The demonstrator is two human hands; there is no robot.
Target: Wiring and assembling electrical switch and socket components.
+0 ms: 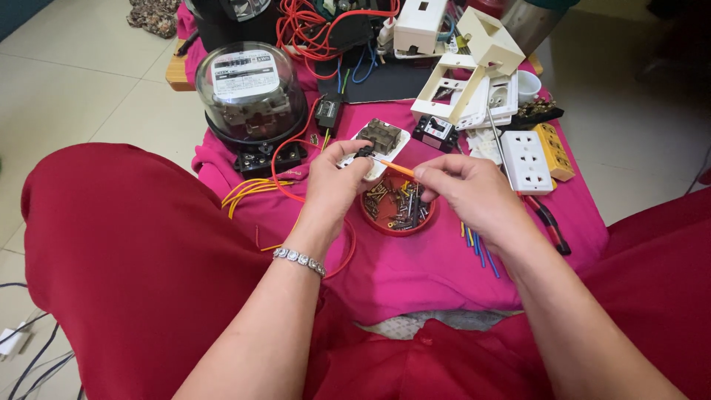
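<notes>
**A:** What does the head view show you doing right now?

**B:** Your left hand (337,174) has its grip closed on a small white switch part (381,142), held up just above the red dish (398,211) full of screws. Your right hand (466,185) has its grip pinched shut on a thin orange wire (398,170). The wire tip points at the dark middle of the switch part. I think you are at the step of feeding the wire into its hole.

**A:** What does the next move need?

**B:** I think it needs a steady left hand and a small, straight push. The hole looks tiny, and I cannot tell if the tip is in yet.

**A:** What sits around you with labels or boxes?

**B:** A round power meter (252,92) with a clear dome stands at the back left of the pink cloth (437,274) on the bench. It has a white label on its face. A white socket plate (525,161) lies to the right, with a yellow block (555,151) touching its far side. White box frames (474,67) lean at the back. Short blue and yellow wire bits (478,248) lie under your right wrist.
</notes>
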